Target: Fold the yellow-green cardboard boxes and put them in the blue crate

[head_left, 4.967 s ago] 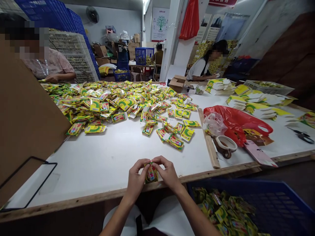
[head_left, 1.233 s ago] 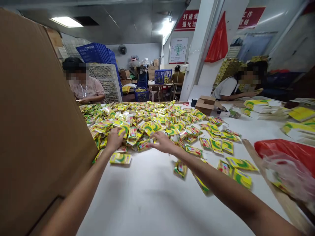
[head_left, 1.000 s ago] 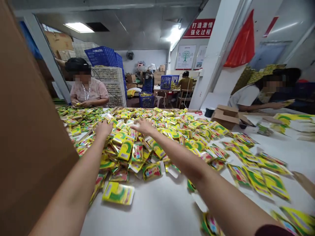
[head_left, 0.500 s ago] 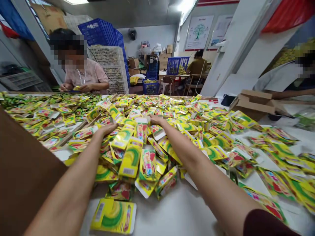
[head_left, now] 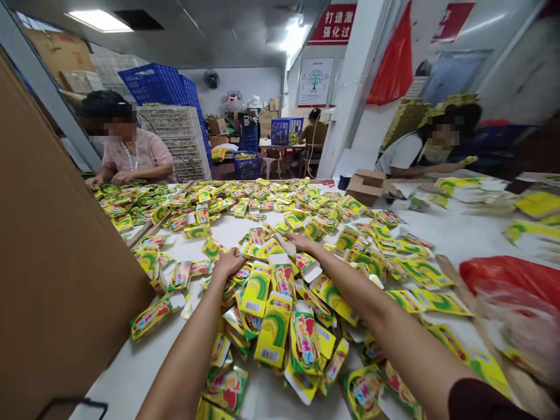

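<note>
A big heap of flat yellow-green packets (head_left: pixel 280 315) covers the white table (head_left: pixel 450 233). Both my arms are stretched out over it. My left hand (head_left: pixel 227 262) lies palm down on the packets, fingers curved over their far edge. My right hand (head_left: pixel 301 242) rests flat on the packets a little farther out, fingers spread. Between and under my forearms a bunched mound of packets sits close to me. Neither hand grips a single packet.
A tall brown cardboard sheet (head_left: pixel 65 262) stands at my left. One person (head_left: pixel 126 157) sits across the table, another (head_left: pixel 433 146) at the right. A small cardboard box (head_left: pixel 365 184), a red plastic bag (head_left: pixel 511 280) and stacked blue crates (head_left: pixel 161 87) are around.
My hands reached deep into the heap, then drew back toward me, dragging a mound of packets along. A bare patch of table now shows beyond my hands.
</note>
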Tool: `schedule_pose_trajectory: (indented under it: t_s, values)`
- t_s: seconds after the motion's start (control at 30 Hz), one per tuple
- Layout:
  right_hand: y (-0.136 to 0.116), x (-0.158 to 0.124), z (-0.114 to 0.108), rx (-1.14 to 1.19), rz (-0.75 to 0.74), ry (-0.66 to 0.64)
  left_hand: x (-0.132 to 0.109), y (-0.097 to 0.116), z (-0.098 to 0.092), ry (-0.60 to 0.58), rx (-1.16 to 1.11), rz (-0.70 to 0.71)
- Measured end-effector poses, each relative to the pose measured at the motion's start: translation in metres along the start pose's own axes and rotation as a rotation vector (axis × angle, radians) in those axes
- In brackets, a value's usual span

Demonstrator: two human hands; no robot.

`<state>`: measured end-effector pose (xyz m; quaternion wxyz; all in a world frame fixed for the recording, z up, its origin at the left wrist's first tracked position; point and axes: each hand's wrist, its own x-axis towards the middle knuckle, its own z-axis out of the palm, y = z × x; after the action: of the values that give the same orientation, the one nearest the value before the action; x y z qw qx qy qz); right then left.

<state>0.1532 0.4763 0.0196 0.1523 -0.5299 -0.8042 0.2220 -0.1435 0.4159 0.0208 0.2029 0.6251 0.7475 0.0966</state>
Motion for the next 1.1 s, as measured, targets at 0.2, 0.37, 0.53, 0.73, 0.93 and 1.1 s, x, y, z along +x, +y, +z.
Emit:
schedule_pose_trajectory:
  t_s: [0.2,0.37,0.53,0.73,0.93,1.1]
  values:
    - [-0.015,-0.089,-0.006,-0.049,0.067,0.068,-0.076,0.018,0.023,0.002,-0.018,0.039]
    - [-0.041,-0.145,-0.018,-0.054,0.106,0.243,-0.118,0.028,0.023,0.071,-0.035,0.098]
    - [-0.068,-0.237,-0.047,-0.006,0.094,0.461,-0.149,0.030,-0.005,0.225,-0.099,0.208]
    - [-0.126,-0.360,0.023,0.071,0.105,0.592,-0.255,0.047,0.010,0.508,-0.308,0.458]
    - [-0.157,-0.391,0.102,0.192,0.215,0.612,-0.386,0.057,0.080,0.529,-0.545,0.707]
    - [-0.166,-0.415,0.110,0.407,0.159,0.744,-0.415,0.035,0.115,0.497,-0.554,0.710]
